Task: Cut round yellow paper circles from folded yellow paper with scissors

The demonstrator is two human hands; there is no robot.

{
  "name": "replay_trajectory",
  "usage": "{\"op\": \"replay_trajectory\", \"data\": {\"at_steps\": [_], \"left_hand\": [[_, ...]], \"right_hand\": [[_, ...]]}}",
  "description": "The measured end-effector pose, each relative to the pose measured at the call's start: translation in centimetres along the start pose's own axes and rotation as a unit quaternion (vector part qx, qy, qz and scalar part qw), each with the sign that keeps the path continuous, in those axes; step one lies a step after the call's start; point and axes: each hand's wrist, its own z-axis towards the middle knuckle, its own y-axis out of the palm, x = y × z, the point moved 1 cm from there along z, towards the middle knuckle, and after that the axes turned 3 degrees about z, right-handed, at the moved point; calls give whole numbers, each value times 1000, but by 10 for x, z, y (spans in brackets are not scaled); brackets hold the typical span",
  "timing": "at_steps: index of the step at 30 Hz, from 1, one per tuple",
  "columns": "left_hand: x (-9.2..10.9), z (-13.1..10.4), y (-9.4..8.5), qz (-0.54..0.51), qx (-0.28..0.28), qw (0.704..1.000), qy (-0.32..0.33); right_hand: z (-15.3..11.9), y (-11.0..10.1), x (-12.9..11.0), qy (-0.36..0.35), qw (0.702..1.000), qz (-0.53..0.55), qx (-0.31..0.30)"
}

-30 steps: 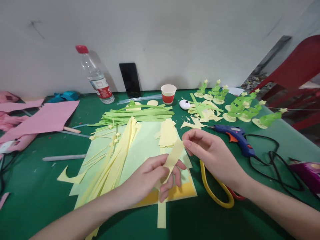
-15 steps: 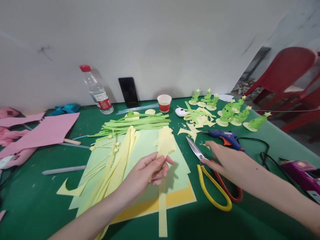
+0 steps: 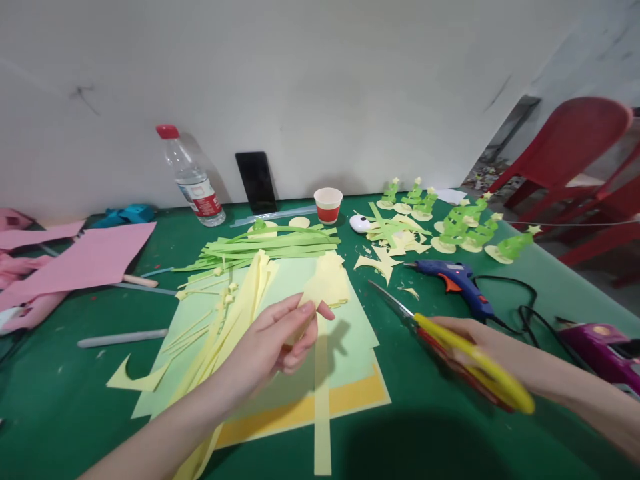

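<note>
My left hand (image 3: 283, 337) is over the green paper sheets (image 3: 295, 267), thumb and fingers pinched on a small pale yellow paper piece (image 3: 312, 291). Its outline blends with the pale yellow paper pieces (image 3: 334, 277) lying behind it. Beneath the hand runs a pale yellow paper strip (image 3: 323, 413). To the right, my right hand (image 3: 463, 327) is closed around the scissors (image 3: 463, 347), which have yellow and red handles. They are lifted off the table and slightly blurred, blades pointing to the far left. A bundle of yellow strips (image 3: 240, 327) lies left of my left hand.
Beyond my right hand lies a blue glue gun (image 3: 453, 273) with a black cord. Small green paper trees (image 3: 457, 223) stand at the back right. Paper scraps (image 3: 395, 237), a paper cup (image 3: 329, 207), a phone (image 3: 256, 181) and a bottle (image 3: 197, 187) line the back.
My right hand has taken hold of the scissors and raised them from the table, turning their handles to the right. My left hand has shifted slightly left and down with the paper piece.
</note>
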Motion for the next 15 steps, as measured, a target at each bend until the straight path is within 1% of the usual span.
{"op": "replay_trajectory", "data": {"at_steps": [2, 4, 6, 7, 8, 10, 13, 14, 15], "left_hand": [[1, 0, -2, -17, -9, 1000, 9], [3, 0, -3, -20, -15, 1000, 18], [5, 0, -4, -22, -16, 999, 27], [6, 0, -5, -23, -13, 999, 33], [7, 0, -6, -25, -8, 999, 41], [8, 1, -9, -25, 8, 998, 60], [10, 2, -14, -29, 35, 995, 85], [10, 2, -16, -30, 44, 994, 91], [10, 2, -17, -31, 51, 994, 96]], "right_hand": [[-5, 1, -9, -6, 995, 89, -40], [-7, 6, -23, -40, 979, 186, -73], [-6, 13, -39, -91, 938, 305, -140], [-5, 17, -46, -101, 921, 334, -173], [-3, 20, -53, -111, 905, 358, -202], [2, 24, -65, -122, 886, 379, -237], [8, 24, -82, -170, 855, 417, -257], [10, 24, -86, -190, 848, 419, -264], [10, 24, -88, -211, 846, 409, -269]]}}
